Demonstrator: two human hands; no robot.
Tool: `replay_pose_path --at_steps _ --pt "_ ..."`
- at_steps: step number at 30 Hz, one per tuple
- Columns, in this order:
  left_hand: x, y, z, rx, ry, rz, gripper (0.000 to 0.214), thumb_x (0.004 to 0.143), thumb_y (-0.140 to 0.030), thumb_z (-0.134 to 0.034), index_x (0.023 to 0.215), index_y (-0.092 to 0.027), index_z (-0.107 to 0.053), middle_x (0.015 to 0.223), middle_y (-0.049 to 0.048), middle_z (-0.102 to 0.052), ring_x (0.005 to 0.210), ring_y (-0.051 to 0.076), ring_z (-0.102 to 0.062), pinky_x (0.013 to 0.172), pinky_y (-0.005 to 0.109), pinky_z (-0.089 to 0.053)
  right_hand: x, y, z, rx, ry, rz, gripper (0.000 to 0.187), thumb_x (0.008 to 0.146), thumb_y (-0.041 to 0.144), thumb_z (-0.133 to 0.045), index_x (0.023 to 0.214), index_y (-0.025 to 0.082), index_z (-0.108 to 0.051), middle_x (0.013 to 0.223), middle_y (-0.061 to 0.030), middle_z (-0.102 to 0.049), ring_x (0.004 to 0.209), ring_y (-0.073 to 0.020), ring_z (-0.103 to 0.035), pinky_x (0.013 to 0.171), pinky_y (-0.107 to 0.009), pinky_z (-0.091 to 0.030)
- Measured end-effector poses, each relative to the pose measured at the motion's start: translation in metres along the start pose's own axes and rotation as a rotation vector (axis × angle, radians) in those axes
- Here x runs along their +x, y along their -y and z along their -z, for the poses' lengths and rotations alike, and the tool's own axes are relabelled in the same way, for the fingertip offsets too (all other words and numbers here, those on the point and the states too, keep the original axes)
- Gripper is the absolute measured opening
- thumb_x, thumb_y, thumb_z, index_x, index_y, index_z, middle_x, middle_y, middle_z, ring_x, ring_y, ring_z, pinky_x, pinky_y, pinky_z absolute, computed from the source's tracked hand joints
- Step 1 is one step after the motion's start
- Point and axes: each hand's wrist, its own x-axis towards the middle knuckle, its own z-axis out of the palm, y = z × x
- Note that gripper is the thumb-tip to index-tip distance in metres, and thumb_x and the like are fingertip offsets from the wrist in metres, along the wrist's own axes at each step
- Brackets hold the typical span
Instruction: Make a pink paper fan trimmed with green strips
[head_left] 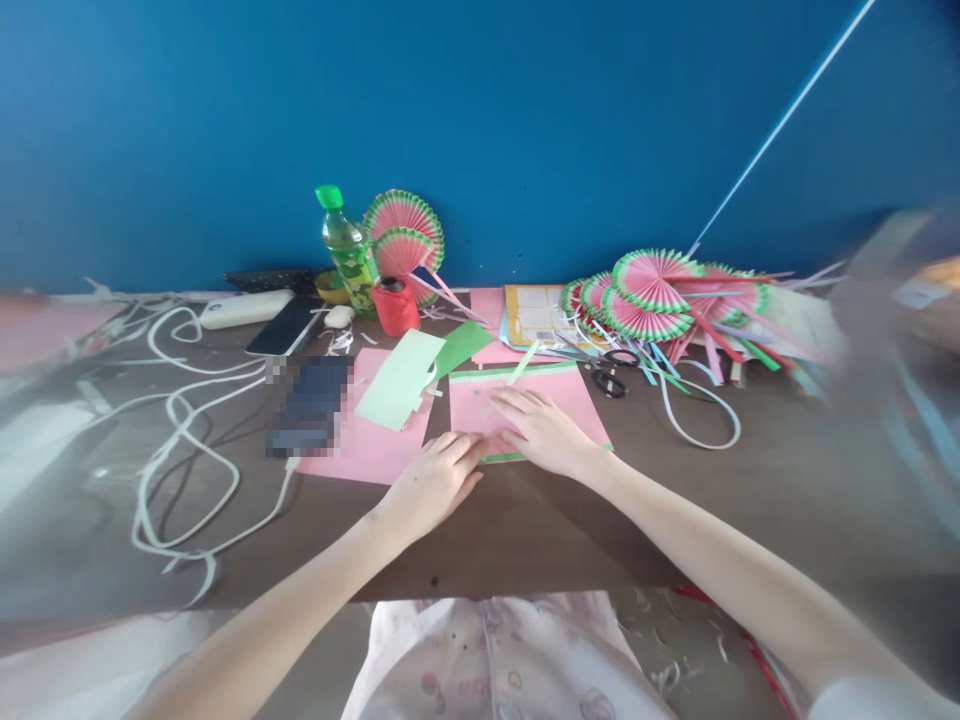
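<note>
Beside the scissors: the pink sheet (577, 395), with green strips along its far and near edges, lies flat on the table (525, 530), just on the near side of the scissors (609, 372) and not touching them.
Pink sheet, handling: it looks like thin paper, so it is probably very light and limp, quick to crease or tear, and apt to slide on the smooth table. It is best pinned under a flat palm or pinched at a free corner or edge.
Right hand (544, 432): palm down on the sheet, nearer the person than the scissors. Its fingers (510, 400) are stretched out and slightly spread, resting on the paper and clasping nothing.
Left hand (433, 482): farther from the scissors, at the sheet's near corner. Its fingers (461, 447) are straight and close together, the tips touching the sheet's edge next to the right hand, with nothing gripped.
Other paper: a pale green piece (397, 380) lies on a second pink sheet (360, 450), well away from the scissors, beyond the left hand.
Paper fans (652, 290): heaped just behind the scissors.
</note>
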Motion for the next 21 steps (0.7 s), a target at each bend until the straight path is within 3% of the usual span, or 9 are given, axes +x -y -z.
replay_pose_path --at_steps 5,10,14,21 --pt "0.003 0.008 0.002 0.008 0.013 0.008 0.032 0.088 -0.024 -0.045 0.117 -0.013 -0.054 0.121 0.0107 -0.054 0.104 0.023 -0.052 0.089 0.037 -0.047 -0.012 0.011 -0.001 -0.071 -0.050 -0.114 0.042 0.090 0.030 -0.041 0.127 0.012 -0.049 0.135 -0.0119 -0.047 0.118 -0.0258 -0.046 0.096 -0.041 -0.041" --pt "0.005 0.023 0.002 0.054 0.007 0.022 0.030 0.090 -0.023 -0.041 0.114 -0.019 -0.059 0.118 0.0087 -0.056 0.105 0.024 -0.053 0.092 0.043 -0.044 -0.016 0.017 -0.011 -0.166 -0.109 -0.149 0.043 0.091 0.029 -0.038 0.129 0.012 -0.047 0.134 -0.0110 -0.047 0.112 -0.0261 -0.047 0.094 -0.041 -0.039" --pt "0.006 0.031 0.004 0.048 0.029 0.049 0.032 0.089 -0.022 -0.042 0.116 -0.016 -0.058 0.119 0.0101 -0.056 0.110 0.025 -0.051 0.098 0.046 -0.039 -0.017 0.017 -0.014 -0.201 -0.115 -0.160 0.044 0.092 0.032 -0.036 0.129 0.012 -0.048 0.133 -0.0100 -0.048 0.109 -0.0259 -0.047 0.092 -0.039 -0.038" --pt "0.011 0.041 0.004 -0.078 0.000 0.053 0.032 0.092 -0.024 -0.036 0.109 -0.015 -0.061 0.114 0.0087 -0.060 0.104 0.021 -0.054 0.095 0.040 -0.042 -0.017 0.018 -0.014 -0.208 -0.120 -0.147 0.043 0.093 0.032 -0.034 0.129 0.013 -0.048 0.130 -0.0106 -0.050 0.106 -0.0249 -0.045 0.089 -0.038 -0.037"
